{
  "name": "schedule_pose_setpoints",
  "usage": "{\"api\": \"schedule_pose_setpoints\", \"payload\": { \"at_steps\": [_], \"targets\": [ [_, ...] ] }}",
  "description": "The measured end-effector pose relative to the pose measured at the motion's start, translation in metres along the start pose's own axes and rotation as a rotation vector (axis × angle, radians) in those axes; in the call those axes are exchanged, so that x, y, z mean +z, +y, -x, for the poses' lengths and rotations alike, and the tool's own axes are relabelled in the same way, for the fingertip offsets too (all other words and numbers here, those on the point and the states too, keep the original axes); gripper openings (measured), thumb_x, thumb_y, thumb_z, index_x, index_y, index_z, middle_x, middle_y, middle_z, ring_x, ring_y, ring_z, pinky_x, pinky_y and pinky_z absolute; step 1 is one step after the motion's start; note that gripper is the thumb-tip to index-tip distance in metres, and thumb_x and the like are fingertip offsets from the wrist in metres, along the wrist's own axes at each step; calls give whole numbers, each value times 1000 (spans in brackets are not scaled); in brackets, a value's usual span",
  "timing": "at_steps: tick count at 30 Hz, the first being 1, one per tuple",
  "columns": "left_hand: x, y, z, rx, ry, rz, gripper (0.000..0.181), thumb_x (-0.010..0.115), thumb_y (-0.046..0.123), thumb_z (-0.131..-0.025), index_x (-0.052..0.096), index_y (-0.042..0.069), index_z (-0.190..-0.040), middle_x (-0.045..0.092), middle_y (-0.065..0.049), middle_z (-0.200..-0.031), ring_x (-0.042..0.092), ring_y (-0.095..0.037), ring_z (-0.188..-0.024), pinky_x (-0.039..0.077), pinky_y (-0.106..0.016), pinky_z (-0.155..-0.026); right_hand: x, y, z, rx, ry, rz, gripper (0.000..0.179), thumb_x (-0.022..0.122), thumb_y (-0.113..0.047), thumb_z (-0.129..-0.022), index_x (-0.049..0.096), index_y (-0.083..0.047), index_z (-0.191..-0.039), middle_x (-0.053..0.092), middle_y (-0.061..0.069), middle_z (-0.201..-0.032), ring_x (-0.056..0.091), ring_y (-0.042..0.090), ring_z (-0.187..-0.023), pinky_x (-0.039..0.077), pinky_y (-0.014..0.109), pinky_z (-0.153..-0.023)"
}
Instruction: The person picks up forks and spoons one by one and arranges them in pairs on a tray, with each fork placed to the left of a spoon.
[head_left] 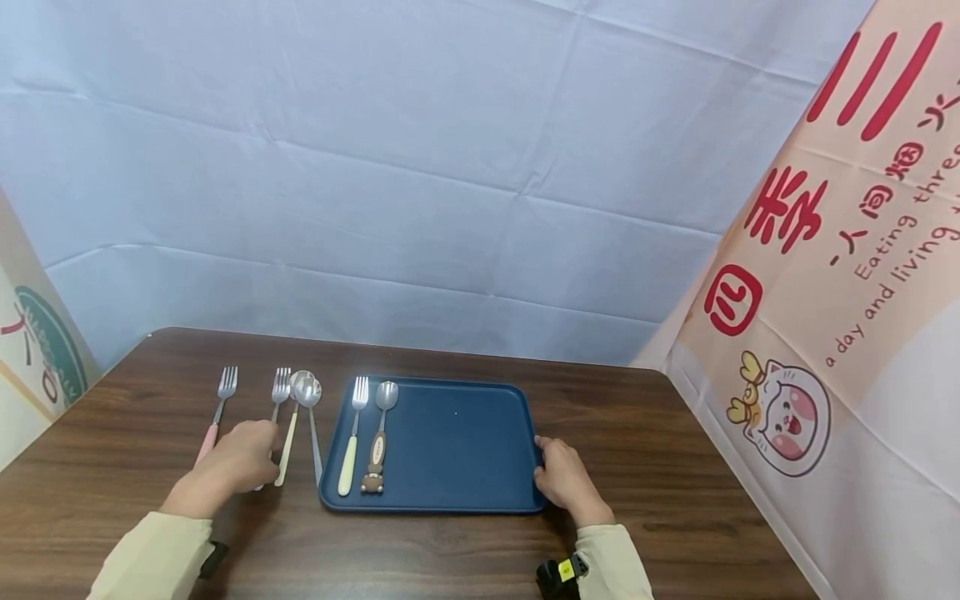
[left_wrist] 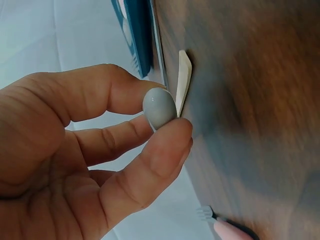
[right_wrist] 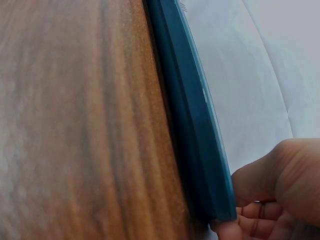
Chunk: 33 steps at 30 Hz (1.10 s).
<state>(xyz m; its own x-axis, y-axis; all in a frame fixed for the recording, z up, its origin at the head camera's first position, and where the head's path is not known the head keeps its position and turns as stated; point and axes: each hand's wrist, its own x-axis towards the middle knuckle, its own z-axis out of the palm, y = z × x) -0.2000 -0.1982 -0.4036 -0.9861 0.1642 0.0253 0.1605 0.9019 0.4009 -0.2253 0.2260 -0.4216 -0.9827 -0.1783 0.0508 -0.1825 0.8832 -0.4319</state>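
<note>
My left hand (head_left: 238,457) pinches a fork (head_left: 281,386) left of the tray; the rounded grey end of its handle (left_wrist: 160,108) shows between thumb and fingers in the left wrist view. Just right of that hand lie a cream-handled spoon (head_left: 288,446) and a metal spoon (head_left: 313,429). A pink-handled fork (head_left: 208,439) is on its other side, partly covered by the hand. With its thumb over the rim and fingers beneath, my right hand (head_left: 564,477) grips the right edge of a blue tray (head_left: 465,442).
On the tray's left part lie a fork with a pale yellow handle (head_left: 348,462) and a spoon with a brown bear handle (head_left: 377,454). Underneath is a dark wooden table (head_left: 660,467). A white cloth (head_left: 375,167) hangs behind it, and a printed cloth (head_left: 862,292) hangs at the right.
</note>
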Motion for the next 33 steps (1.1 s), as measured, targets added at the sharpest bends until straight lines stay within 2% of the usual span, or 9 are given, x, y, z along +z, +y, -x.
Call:
{"api": "schedule_pose_setpoints", "payload": {
  "at_steps": [3,5,9,12,19,25,29,33],
  "targets": [
    [3,2,-1,22,17,9,25,68,-2,-57,46,8,-62,44,-2,-59,43,-20,-56,37,-35,-50,0,0,1,-3,6,-2,45,56,8,-79,49,15,-123,51,31,-120,49,38,-112,45,43,-81],
    [5,4,-1,35,30,6,24,67,-3,-57,46,8,-59,43,-2,-57,43,-19,-55,36,-33,-48,-1,0,1,-4,6,-3,45,56,8,-79,49,15,-123,51,31,-119,49,39,-111,45,43,-82],
    [8,9,-2,58,53,-2,25,61,-4,-57,42,11,-54,39,0,-53,39,-17,-51,33,-31,-45,-1,-1,2,-2,5,-5,45,56,8,-80,49,15,-123,51,31,-120,48,40,-112,45,44,-83],
    [9,12,-3,59,60,4,26,61,-4,-58,40,11,-55,37,0,-55,37,-17,-51,31,-31,-46,-1,-1,2,4,1,-9,44,56,8,-80,49,15,-123,51,30,-121,48,39,-113,45,44,-83],
    [13,19,-4,55,35,33,21,62,-2,-58,43,8,-62,41,-3,-59,40,-19,-54,34,-32,-47,0,-1,1,11,3,-8,44,56,8,-80,49,15,-123,51,30,-121,49,38,-113,45,44,-84],
    [14,26,-5,34,12,28,18,63,-3,-62,47,5,-66,42,-5,-61,41,-20,-55,35,-32,-47,1,-1,0,18,2,-16,44,56,7,-81,49,14,-124,51,28,-123,49,35,-113,45,41,-80],
    [15,32,-6,25,21,36,19,65,-3,-62,48,6,-64,42,-4,-59,41,-19,-55,35,-31,-46,1,-2,0,17,-3,-13,45,56,7,-81,49,14,-124,51,29,-123,47,38,-114,44,44,-84],
    [16,40,-9,43,29,60,22,63,-4,-60,45,8,-59,38,1,-53,37,-15,-49,32,-28,-43,1,-1,0,14,-7,4,45,56,7,-81,48,14,-125,51,29,-122,47,40,-114,44,45,-84]
  ]
}}
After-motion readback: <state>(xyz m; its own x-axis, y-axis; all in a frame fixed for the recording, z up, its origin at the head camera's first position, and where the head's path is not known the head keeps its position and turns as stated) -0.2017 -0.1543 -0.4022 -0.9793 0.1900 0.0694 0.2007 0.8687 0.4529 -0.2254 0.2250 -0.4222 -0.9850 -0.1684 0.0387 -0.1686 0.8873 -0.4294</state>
